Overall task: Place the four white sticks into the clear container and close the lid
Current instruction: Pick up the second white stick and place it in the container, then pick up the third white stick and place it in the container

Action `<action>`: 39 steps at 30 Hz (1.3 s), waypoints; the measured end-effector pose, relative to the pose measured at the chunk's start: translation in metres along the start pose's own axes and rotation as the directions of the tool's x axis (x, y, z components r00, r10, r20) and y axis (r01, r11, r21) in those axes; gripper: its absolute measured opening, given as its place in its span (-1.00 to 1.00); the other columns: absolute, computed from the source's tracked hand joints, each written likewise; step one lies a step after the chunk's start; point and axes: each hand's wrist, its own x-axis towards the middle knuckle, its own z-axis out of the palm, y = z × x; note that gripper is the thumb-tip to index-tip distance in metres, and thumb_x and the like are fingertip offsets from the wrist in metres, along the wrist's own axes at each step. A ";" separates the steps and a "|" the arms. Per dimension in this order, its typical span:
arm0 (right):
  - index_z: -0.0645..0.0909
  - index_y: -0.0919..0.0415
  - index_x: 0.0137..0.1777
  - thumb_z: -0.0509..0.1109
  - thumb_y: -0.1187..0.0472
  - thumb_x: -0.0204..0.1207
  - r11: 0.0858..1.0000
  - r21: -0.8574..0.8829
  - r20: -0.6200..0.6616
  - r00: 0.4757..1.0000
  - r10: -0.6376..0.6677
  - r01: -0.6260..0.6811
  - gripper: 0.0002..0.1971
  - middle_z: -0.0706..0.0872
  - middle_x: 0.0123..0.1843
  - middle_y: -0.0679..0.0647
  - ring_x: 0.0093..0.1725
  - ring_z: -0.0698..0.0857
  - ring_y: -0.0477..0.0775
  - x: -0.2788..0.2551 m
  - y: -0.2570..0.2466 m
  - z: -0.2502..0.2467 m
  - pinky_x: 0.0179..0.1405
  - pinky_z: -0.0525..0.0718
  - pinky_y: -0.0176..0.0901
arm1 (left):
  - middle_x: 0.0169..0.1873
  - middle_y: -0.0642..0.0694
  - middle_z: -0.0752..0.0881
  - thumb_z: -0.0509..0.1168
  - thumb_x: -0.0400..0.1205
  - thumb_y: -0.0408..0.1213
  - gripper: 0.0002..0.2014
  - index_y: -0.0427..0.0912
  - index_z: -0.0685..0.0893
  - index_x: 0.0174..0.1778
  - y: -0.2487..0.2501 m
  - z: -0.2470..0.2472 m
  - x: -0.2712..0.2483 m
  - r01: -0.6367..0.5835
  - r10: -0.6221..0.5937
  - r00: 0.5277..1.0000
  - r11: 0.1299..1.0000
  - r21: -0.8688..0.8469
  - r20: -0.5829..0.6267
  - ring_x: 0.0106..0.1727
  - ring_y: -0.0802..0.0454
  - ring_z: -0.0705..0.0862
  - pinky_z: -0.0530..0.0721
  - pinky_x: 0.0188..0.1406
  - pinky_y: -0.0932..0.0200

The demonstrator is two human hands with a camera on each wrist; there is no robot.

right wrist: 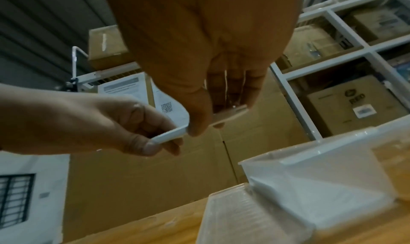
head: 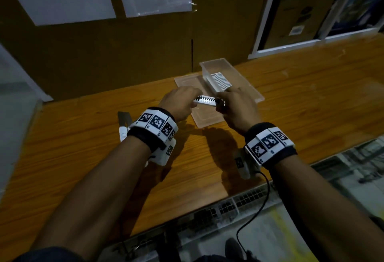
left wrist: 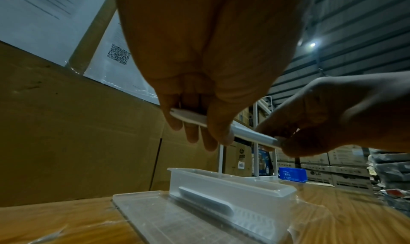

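Note:
Both hands hold one white stick (head: 205, 101) level above the table, just in front of the clear container (head: 239, 74). My left hand (head: 193, 100) pinches its left end between thumb and fingers. At the other end, my right hand (head: 220, 102) pinches it the same way. The stick (left wrist: 252, 134) shows black tooth-like marks along one edge in the head view. Inside the open container (left wrist: 221, 183) white striped pieces (head: 220, 80) lean against the near wall. The clear lid (head: 187, 78) lies flat on the table under and around the container.
The wooden table (head: 104, 137) runs up to a cardboard wall (head: 104, 53) with taped paper sheets. A grey metal piece (head: 123, 118) lies left of my left wrist. White shelving with boxes (head: 291, 22) stands at the back right. The table's near edge (head: 207, 205) drops off in front.

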 end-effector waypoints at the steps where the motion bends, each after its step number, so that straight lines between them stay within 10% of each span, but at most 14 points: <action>1: 0.70 0.12 0.16 0.41 0.24 0.54 1.000 -0.005 0.014 0.999 -0.029 0.029 -0.79 0.67 0.09 0.13 0.11 0.57 0.18 0.003 0.003 -0.002 -0.01 0.57 0.03 | 0.03 -0.05 0.67 0.25 0.65 -0.35 -0.78 -0.06 0.63 0.17 0.001 0.000 0.003 -0.001 0.001 1.000 1.000 -0.007 0.009 0.03 -0.03 0.63 0.68 0.03 -0.10; 12: 0.64 0.18 -0.23 0.48 0.16 0.49 0.942 0.208 0.223 0.951 0.216 -0.263 -0.87 0.67 -0.29 0.06 -0.37 0.59 -0.04 0.061 0.069 -0.022 -0.56 0.36 -0.26 | 0.65 -0.02 0.20 0.21 0.69 -0.13 -0.39 -0.01 0.15 0.65 0.014 0.004 0.043 0.230 -0.241 0.966 0.967 -0.112 -0.094 0.66 -0.05 0.17 0.24 0.57 -0.10; 18: 0.69 0.33 -0.09 0.62 0.17 0.34 0.835 0.278 0.395 0.849 0.351 -0.475 -0.73 0.80 -0.11 0.24 -0.12 0.80 0.21 0.097 0.097 0.007 -0.34 0.67 -0.12 | 0.54 -0.09 0.43 0.16 0.71 -0.04 -0.50 -0.07 0.34 0.57 0.010 0.020 0.046 0.315 -0.311 0.947 0.948 -0.043 0.084 0.50 -0.09 0.43 0.47 0.38 -0.09; 24: 0.65 0.29 0.04 0.62 0.12 0.34 0.874 0.163 0.487 0.808 0.332 -0.458 -0.64 0.78 0.01 0.25 -0.03 0.78 0.24 0.113 0.101 0.022 -0.49 0.56 -0.21 | 0.54 -0.11 0.43 0.16 0.71 -0.02 -0.50 -0.10 0.35 0.57 0.008 0.028 0.045 0.369 -0.367 0.920 0.929 0.009 0.136 0.54 -0.11 0.39 0.42 0.43 -0.07; 32: 0.49 0.35 0.33 0.56 0.24 0.43 0.888 0.091 0.464 0.808 0.363 -0.451 -0.49 0.61 0.37 0.33 0.32 0.61 0.35 0.128 0.100 0.034 -0.05 0.54 -0.06 | 0.50 -0.14 0.49 0.17 0.69 -0.01 -0.49 -0.13 0.41 0.54 -0.005 0.034 0.040 0.413 -0.413 0.902 0.910 0.030 0.122 0.50 -0.13 0.44 0.49 0.39 -0.09; 39: 0.63 0.41 0.08 0.43 0.37 0.47 0.909 0.115 0.428 0.846 0.318 -0.400 -0.79 0.71 0.21 0.36 0.18 0.70 0.34 0.134 0.094 0.040 -0.04 0.66 -0.03 | 0.52 -0.12 0.47 0.16 0.70 -0.03 -0.52 -0.12 0.41 0.53 -0.008 0.036 0.028 0.455 -0.454 0.885 0.890 0.022 0.102 0.52 -0.14 0.42 0.49 0.41 -0.13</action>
